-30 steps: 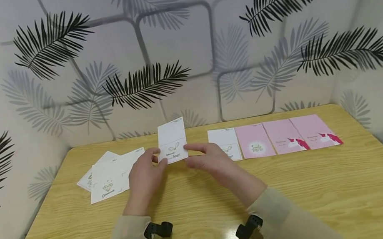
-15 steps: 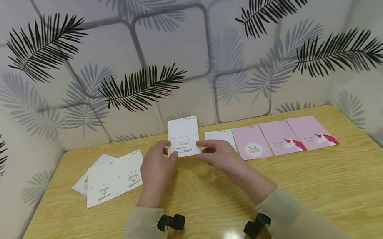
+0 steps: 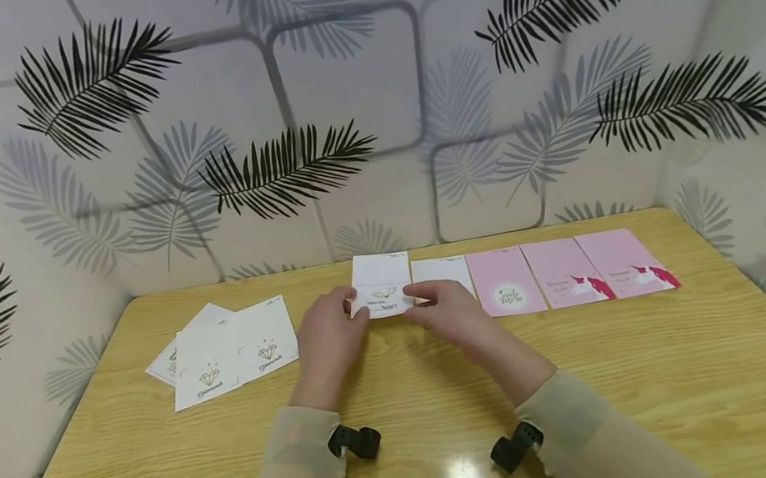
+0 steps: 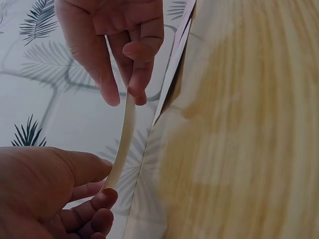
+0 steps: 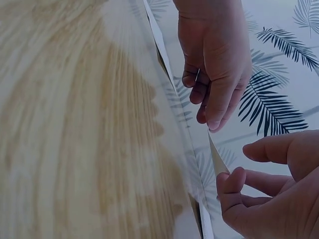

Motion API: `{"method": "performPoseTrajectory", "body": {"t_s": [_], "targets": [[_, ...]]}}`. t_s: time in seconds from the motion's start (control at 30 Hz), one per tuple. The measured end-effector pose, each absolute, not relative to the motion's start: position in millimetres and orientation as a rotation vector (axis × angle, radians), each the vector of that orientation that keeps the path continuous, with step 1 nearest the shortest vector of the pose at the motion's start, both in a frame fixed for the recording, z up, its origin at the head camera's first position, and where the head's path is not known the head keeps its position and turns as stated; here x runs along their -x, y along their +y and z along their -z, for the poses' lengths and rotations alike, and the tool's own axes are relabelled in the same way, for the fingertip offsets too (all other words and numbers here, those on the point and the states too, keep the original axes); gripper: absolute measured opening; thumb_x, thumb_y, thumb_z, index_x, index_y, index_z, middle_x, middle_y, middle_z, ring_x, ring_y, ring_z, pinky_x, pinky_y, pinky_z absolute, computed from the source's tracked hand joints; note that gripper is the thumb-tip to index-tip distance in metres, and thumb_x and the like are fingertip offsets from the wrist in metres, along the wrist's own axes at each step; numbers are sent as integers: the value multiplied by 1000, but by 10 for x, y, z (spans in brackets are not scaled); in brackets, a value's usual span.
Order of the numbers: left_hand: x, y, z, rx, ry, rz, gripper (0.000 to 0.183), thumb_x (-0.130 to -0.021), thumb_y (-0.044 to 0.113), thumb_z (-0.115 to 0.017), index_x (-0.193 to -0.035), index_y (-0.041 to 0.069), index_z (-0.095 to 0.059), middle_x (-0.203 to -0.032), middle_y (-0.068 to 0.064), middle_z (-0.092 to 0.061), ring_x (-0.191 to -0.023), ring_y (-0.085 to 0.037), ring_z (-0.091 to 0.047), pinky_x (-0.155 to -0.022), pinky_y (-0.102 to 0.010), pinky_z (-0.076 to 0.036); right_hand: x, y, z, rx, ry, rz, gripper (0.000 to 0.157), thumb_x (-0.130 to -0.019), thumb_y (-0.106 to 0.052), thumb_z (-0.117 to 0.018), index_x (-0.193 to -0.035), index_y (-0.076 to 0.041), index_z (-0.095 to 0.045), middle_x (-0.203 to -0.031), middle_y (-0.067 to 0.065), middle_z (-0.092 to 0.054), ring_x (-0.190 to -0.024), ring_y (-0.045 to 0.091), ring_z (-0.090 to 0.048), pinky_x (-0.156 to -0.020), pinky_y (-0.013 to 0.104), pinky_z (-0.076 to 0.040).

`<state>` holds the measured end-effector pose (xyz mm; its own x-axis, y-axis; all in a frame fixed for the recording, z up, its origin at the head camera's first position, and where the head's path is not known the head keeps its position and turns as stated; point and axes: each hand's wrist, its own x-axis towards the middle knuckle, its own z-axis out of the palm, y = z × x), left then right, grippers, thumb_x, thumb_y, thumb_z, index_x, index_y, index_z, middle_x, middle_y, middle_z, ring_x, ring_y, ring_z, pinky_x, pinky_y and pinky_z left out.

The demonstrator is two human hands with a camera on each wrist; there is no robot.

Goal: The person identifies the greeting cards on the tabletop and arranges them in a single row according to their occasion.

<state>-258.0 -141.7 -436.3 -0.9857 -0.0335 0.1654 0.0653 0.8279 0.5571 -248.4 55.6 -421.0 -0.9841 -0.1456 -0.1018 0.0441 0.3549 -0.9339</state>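
While the head view shows the printed face of the creased white card (image 3: pixel 381 283), the left wrist view catches it almost edge-on, as a thin, slightly bowed strip stretched between two hands. That view also shows how the left hand (image 4: pixel 45 189) pinches one side between thumb and fingers; the right hand (image 3: pixel 450 312) pinches the opposite side by its fingertips, and the right wrist view shows one of its fingers standing clear of the card. The hands are apart, with only the card joining them, held near the far edge of the wooden table (image 3: pixel 410 403).

The card is opened out, with a crease across its middle. Its far half is plain white apart from tiny print by the right corner; the near half has a gold winged design above lettering, of which "heart" is readable.

Compared with half a second ago, the card has shifted right and lower, and it looks tilted flatter. It is now just beside a second white card (image 3: pixel 443 267), partly hidden by the right hand; I cannot tell whether they touch. Farther right, one pink card with a pale burst (image 3: pixel 505 273) and two pink unicorn cards (image 3: pixel 559 269) lie where they were, as do the white diamond cards (image 3: pixel 222 350) on the left.
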Motion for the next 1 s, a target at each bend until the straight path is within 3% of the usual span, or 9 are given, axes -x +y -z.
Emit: {"method": "performPoseTrajectory", "body": {"t_s": [0.2, 0.7, 1.0], "targets": [[2571, -1399, 4396, 47, -2857, 857, 31, -104, 21, -76, -131, 5, -76, -106, -9, -72, -93, -30, -66, -82, -49, -56, 2483, 575, 4221, 58, 2441, 1701, 48, -102, -11, -67, -149, -1, -67, -143, 21, -70, -113, 32, -72, -97, 42, -58], [2548, -1402, 4450, 59, -2880, 821, 32, -105, 22, -76, -131, 5, -76, -107, -11, -73, -93, -31, -67, -83, -51, -57, 2521, 585, 4279, 146, 2506, 1576, 43, -106, -13, -66, -148, -2, -68, -148, 17, -67, -118, 29, -69, -100, 43, -59], [2564, -1403, 4492, 52, -2906, 813, 32, -105, 23, -75, -132, 5, -75, -108, -11, -73, -97, -32, -67, -86, -53, -56, 2516, 587, 4290, 160, 2516, 1522, 43, -107, -16, -67, -149, -6, -69, -152, 17, -64, -136, 35, -62, -110, 52, -53]]}}
